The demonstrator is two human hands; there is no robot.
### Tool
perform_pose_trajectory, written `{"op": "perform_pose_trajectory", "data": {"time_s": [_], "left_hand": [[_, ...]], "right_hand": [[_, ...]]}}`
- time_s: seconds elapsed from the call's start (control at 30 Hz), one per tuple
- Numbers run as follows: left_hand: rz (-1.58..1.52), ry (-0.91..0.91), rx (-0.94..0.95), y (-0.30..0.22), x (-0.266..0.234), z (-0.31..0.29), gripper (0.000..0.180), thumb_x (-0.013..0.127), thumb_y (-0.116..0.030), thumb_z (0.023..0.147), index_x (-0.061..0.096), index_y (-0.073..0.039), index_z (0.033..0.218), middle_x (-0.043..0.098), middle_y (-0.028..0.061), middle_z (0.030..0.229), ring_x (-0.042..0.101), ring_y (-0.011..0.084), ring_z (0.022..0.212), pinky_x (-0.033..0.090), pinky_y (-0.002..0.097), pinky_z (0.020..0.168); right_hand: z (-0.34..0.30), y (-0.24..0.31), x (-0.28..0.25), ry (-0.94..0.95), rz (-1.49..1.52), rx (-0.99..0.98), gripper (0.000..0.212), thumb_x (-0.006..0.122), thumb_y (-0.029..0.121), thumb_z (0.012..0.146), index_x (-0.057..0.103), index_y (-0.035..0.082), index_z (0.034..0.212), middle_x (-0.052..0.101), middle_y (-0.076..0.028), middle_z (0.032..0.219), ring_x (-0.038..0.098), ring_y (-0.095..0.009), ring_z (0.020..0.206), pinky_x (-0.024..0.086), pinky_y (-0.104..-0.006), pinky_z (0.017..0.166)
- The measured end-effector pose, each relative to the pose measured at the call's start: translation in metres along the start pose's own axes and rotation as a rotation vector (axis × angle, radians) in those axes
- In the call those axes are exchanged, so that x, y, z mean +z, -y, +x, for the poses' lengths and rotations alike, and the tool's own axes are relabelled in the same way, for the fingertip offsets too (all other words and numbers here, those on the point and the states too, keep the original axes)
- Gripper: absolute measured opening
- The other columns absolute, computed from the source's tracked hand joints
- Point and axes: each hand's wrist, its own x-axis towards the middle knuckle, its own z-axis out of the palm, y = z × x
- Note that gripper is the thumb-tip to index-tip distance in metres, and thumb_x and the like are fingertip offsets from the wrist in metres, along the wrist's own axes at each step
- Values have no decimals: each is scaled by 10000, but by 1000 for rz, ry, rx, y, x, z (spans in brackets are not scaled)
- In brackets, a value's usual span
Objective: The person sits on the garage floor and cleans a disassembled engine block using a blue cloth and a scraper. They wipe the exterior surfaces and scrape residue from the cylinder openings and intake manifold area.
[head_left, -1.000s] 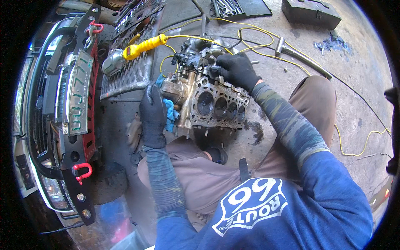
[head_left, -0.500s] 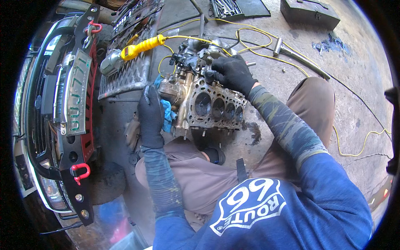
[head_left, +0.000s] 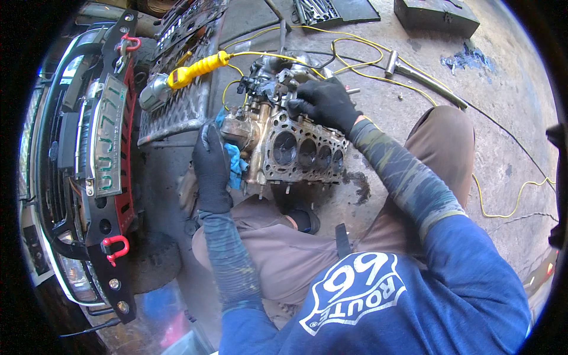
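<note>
An engine block rests before me, its flat face with several round bores turned up toward me. At its left end, my left hand, in a black glove, is closed on a blue rag beside a rounded metal housing. The rag shows on both sides of the fingers. My right hand, also gloved in black, reaches over the block's far side with its fingers curled in among the metal parts. Whatever those fingertips grip is hidden by the hand.
Left stands a vehicle's front bumper with red shackles. A yellow work lamp lies on a metal grate, its yellow cord looping behind the block. Beyond are a long-handled T-shaped tool, a tray of wrenches and a toolbox.
The whole view has shifted slightly. Both hands keep nearly the same places at the engine block, and the right hand's fingers have moved only a little.
</note>
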Motion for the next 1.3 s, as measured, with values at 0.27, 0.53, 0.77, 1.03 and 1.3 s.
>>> {"op": "perform_pose_trajectory", "data": {"time_s": [0.27,0.53,0.77,1.03,1.3], "left_hand": [[-15,8,25,7,0,0,449,443,-314,1114,612,53,1309,699,266,1199,689,356,1123,513,404,951],[-73,42,-89,-8,-2,-5,445,443,-315,1114,626,49,1293,725,244,1127,707,362,1064,526,407,919],[213,-188,54,-17,-30,9,370,502,-260,1102,640,10,1315,741,175,1106,716,201,1003,548,353,867],[-474,-254,443,-104,-25,-39,333,537,-197,1081,644,6,1323,704,142,1232,693,222,1064,553,391,944],[34,-143,576,-124,18,-32,366,681,-250,969,683,-66,1285,696,187,1090,714,356,902,567,449,758]], "right_hand": [[-1,-2,2,-11,-2,63,316,649,499,938,719,190,936,736,-102,873,716,-338,837,505,-493,822],[-4,-9,3,-4,-89,219,376,638,509,963,682,140,907,682,-151,808,684,-397,775,500,-518,675],[-4,13,-30,226,158,336,385,661,491,941,728,114,979,727,-179,912,717,-381,877,545,-507,766],[-11,87,-54,161,433,149,329,654,398,969,706,75,1005,716,-207,921,701,-408,866,533,-497,763],[-3,113,-55,140,632,64,265,608,226,961,667,2,1091,697,-268,977,675,-461,934,522,-519,810]]}}
